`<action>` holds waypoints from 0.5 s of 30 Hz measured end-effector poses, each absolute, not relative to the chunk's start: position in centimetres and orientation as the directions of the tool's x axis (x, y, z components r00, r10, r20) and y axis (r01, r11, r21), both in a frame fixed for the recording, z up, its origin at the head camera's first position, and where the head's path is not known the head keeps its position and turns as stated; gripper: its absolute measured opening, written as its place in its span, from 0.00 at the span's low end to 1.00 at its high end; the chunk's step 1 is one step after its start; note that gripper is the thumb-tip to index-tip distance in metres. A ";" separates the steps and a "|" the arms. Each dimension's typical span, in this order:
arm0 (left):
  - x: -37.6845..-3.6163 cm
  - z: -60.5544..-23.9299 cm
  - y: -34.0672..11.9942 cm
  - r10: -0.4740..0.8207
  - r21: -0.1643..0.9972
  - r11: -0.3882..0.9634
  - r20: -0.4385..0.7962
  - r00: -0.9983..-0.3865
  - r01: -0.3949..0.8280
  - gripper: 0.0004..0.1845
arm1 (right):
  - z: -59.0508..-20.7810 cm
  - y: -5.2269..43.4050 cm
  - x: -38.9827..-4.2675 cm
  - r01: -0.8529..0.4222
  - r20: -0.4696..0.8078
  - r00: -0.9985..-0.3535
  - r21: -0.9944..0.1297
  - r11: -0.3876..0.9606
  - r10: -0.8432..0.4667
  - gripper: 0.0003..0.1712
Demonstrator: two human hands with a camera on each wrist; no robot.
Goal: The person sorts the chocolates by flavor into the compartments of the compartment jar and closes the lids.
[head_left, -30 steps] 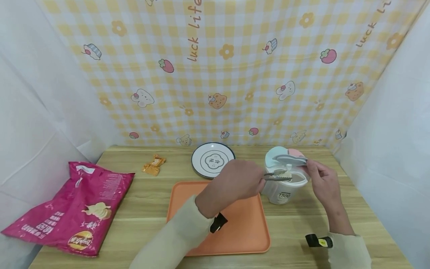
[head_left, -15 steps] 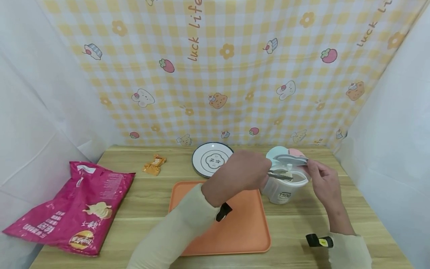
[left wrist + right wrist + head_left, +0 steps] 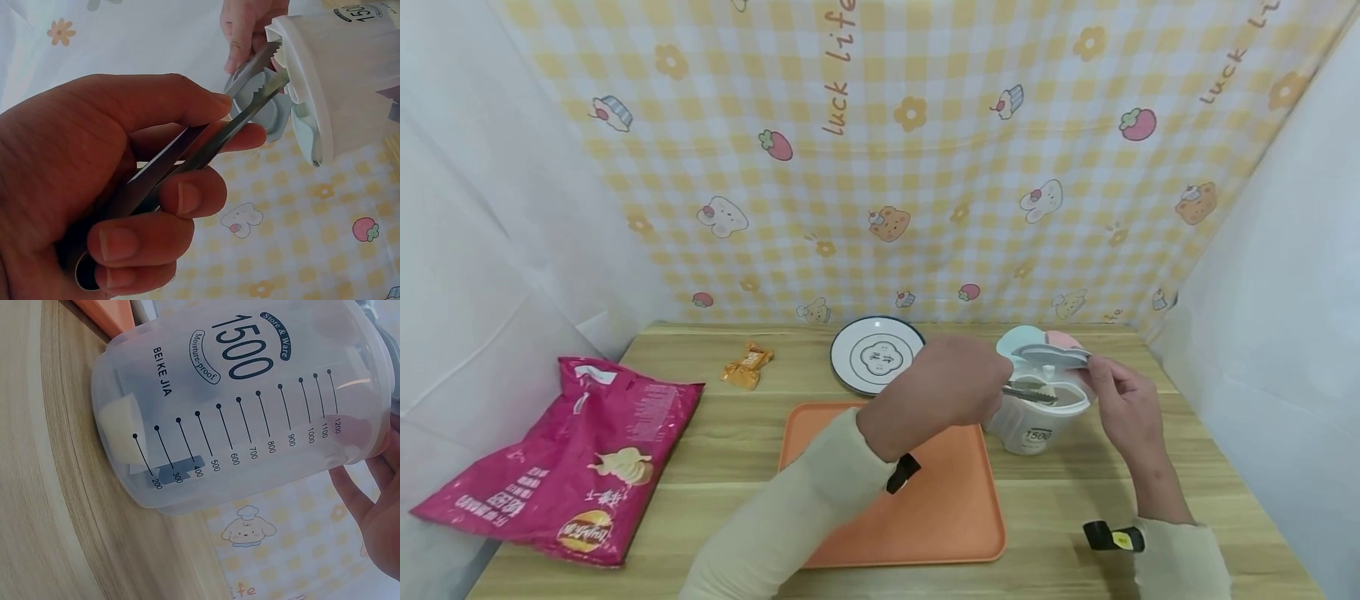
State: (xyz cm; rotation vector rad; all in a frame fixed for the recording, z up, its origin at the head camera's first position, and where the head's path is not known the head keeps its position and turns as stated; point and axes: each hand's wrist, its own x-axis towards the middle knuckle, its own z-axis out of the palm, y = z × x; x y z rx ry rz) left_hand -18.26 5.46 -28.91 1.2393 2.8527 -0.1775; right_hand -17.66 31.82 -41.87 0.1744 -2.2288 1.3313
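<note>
Tongs (image 3: 206, 147), squeezed in left hand (image 3: 943, 387), reach into container (image 3: 1037, 417); right hand (image 3: 1123, 408) pinches its lid (image 3: 1051, 354) up; a loosened squeeze risks dropping the chip outside.

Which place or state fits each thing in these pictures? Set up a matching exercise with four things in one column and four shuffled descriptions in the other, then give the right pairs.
Things:
1. tongs
2. crisp bag
3. plate
4. tray

Descriptions:
A. orange, under the left forearm
B. round and white with a dark rim, behind the tray
C. gripped by the left hand, tips at the mouth of the storage jar
D. pink, lying at the table's left edge

Pairs: 1-C, 2-D, 3-B, 4-A
</note>
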 end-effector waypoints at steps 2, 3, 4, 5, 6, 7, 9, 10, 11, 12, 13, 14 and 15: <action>-18.3 -29.0 5.7 0.727 -0.102 0.676 -0.072 -0.683 0.730 0.12 | -41.9 31.9 -17.7 -0.357 0.498 -0.851 -0.783 0.510 0.169 0.18; -18.3 -29.0 5.8 0.725 -0.110 0.677 -0.072 -0.685 0.728 0.13 | -41.9 31.8 -17.6 -0.349 0.494 -0.852 -0.782 0.516 0.173 0.19; -18.2 -29.0 5.8 0.723 -0.117 0.678 -0.075 -0.687 0.726 0.13 | -41.9 31.8 -17.6 -0.346 0.492 -0.853 -0.783 0.517 0.175 0.19; -18.2 -29.1 5.8 0.723 -0.129 0.675 -0.076 -0.686 0.726 0.14 | -41.9 31.8 -17.6 -0.343 0.490 -0.854 -0.782 0.520 0.174 0.19; -18.1 -29.2 5.8 0.725 -0.137 0.673 -0.075 -0.685 0.727 0.14 | -42.0 31.8 -17.6 -0.344 0.488 -0.856 -0.784 0.517 0.171 0.18; -18.0 -29.3 5.8 0.725 -0.140 0.672 -0.076 -0.685 0.727 0.14 | -42.0 31.8 -17.6 -0.344 0.488 -0.856 -0.784 0.517 0.171 0.18; -17.9 -29.4 5.8 0.725 -0.147 0.671 -0.070 -0.685 0.726 0.15 | -42.0 31.8 -17.6 -0.344 0.490 -0.855 -0.782 0.520 0.172 0.18; -17.8 -29.5 5.7 0.725 -0.146 0.672 -0.065 -0.685 0.726 0.15 | -42.1 31.8 -17.6 -0.346 0.493 -0.852 -0.781 0.521 0.173 0.18; -17.8 -29.6 5.6 0.724 -0.139 0.676 -0.058 -0.687 0.724 0.15 | -42.1 31.9 -17.6 -0.346 0.495 -0.851 -0.780 0.522 0.175 0.18; -17.8 -29.6 5.6 0.723 -0.125 0.679 -0.052 -0.689 0.723 0.15 | -42.1 31.9 -17.6 -0.349 0.497 -0.849 -0.782 0.517 0.178 0.17; -17.8 -29.6 5.5 0.723 -0.115 0.682 -0.047 -0.689 0.723 0.16 | -42.1 31.9 -17.6 -0.350 0.499 -0.848 -0.781 0.517 0.180 0.17; -17.8 -29.7 5.4 0.724 -0.111 0.682 -0.038 -0.689 0.723 0.17 | -42.1 31.9 -17.7 -0.350 0.501 -0.847 -0.780 0.519 0.181 0.17; -17.8 -29.8 5.3 0.725 -0.103 0.683 -0.028 -0.688 0.723 0.18 | -42.0 31.9 -17.7 -0.352 0.502 -0.846 -0.779 0.519 0.179 0.17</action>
